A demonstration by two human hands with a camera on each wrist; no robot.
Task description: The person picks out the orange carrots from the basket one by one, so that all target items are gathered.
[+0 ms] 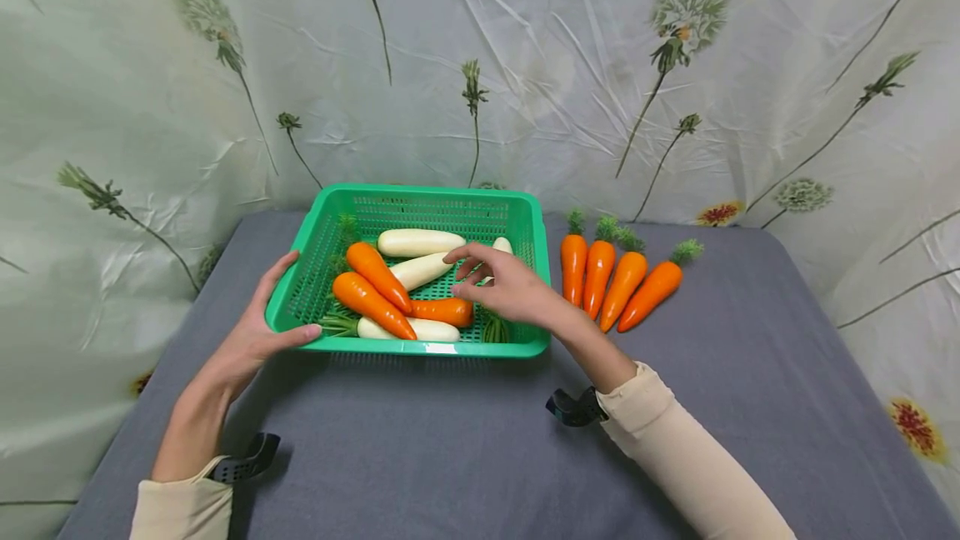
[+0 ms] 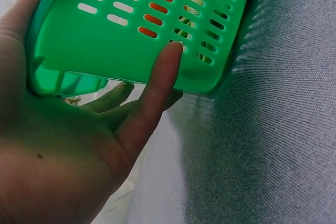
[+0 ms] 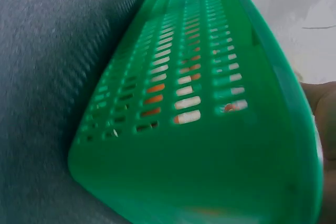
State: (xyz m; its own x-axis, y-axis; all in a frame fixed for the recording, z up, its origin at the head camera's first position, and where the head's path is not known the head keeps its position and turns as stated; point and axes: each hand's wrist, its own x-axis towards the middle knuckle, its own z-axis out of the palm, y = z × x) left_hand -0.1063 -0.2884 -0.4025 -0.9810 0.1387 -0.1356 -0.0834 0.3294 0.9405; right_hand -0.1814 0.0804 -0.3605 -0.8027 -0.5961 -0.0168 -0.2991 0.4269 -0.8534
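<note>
Presently, left hand grips green basket; relaxed, apparently empty right hand reaches in near carrot; picking presumably requires pinching.

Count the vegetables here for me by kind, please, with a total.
Carrots: 7 (4 on the table, 3 in the basket)
Radishes: 4 visible, all in the basket, the right hand partly in the way
Total: 11 visible

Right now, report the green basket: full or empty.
Partly full: the green basket holds orange carrots and white radishes, with gaps among them.
</note>
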